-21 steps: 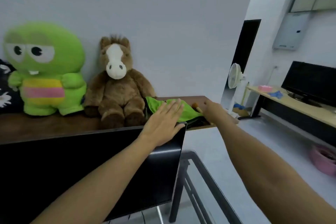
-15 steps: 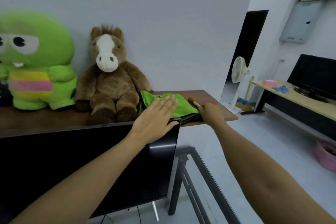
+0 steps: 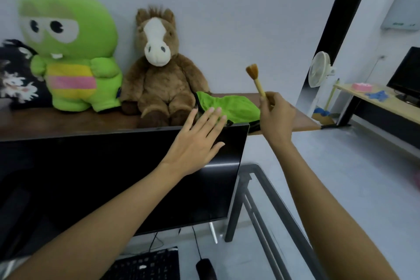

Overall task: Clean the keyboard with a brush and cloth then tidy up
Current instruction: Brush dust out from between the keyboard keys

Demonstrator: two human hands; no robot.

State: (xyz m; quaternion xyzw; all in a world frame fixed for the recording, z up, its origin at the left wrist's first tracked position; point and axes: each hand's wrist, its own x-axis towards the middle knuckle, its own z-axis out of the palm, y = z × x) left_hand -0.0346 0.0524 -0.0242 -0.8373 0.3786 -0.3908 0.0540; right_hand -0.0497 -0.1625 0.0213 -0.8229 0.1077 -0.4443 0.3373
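Observation:
My right hand [image 3: 276, 116] grips the wooden handle of a small brush [image 3: 255, 78] and holds it upright in the air, tan bristles at the top. A green cloth [image 3: 236, 107] lies crumpled on the brown shelf [image 3: 68, 124] behind the monitor. My left hand [image 3: 197, 141] is flat with fingers spread, its fingertips at the near edge of the cloth, above the monitor's top corner. The black keyboard [image 3: 150, 266] shows partly at the bottom, with a black mouse [image 3: 205, 268] to its right.
A black monitor [image 3: 102, 186] fills the lower left. A green plush toy [image 3: 68, 52] and a brown plush horse [image 3: 159, 70] sit on the shelf left of the cloth. A fan [image 3: 318, 73], a desk and a second screen stand at the far right.
My right hand has lifted the brush off the shelf and raised it upright. My left hand stays flat at the cloth's edge. The view has tilted down, showing the keyboard and mouse.

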